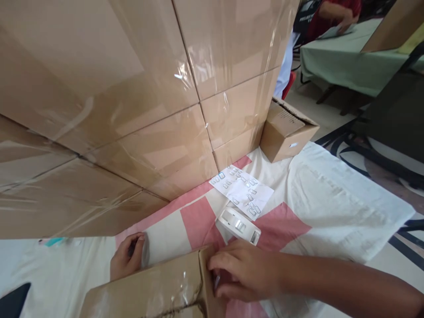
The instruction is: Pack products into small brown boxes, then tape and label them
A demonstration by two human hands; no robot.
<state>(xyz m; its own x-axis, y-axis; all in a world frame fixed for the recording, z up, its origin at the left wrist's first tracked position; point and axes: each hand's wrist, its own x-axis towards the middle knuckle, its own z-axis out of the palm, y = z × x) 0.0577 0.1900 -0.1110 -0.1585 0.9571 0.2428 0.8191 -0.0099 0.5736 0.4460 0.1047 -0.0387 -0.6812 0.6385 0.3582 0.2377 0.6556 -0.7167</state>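
Observation:
A taped cardboard box (149,287) lies at the bottom of the view, in front of me. My left hand (127,256) is at its far left edge, fingers curled in a pinch; a small greyish sliver shows beside the fingertips, too unclear to name. Against the box's right end, my right hand (245,269) has its fingers bent, with a small shiny bit showing between them and the cardboard. Just beyond that hand sits a white plastic device (239,224) with a small window. A white sheet (243,190) printed with small outlined shapes lies behind the device.
A tall wall of taped cardboard boxes (145,79) stands close ahead. An open-topped carton (286,128) is at its right end. Pink-and-white cloth (198,221) covers the work surface. At the upper right, another person's arm (334,13) rests over a green-covered table (341,66).

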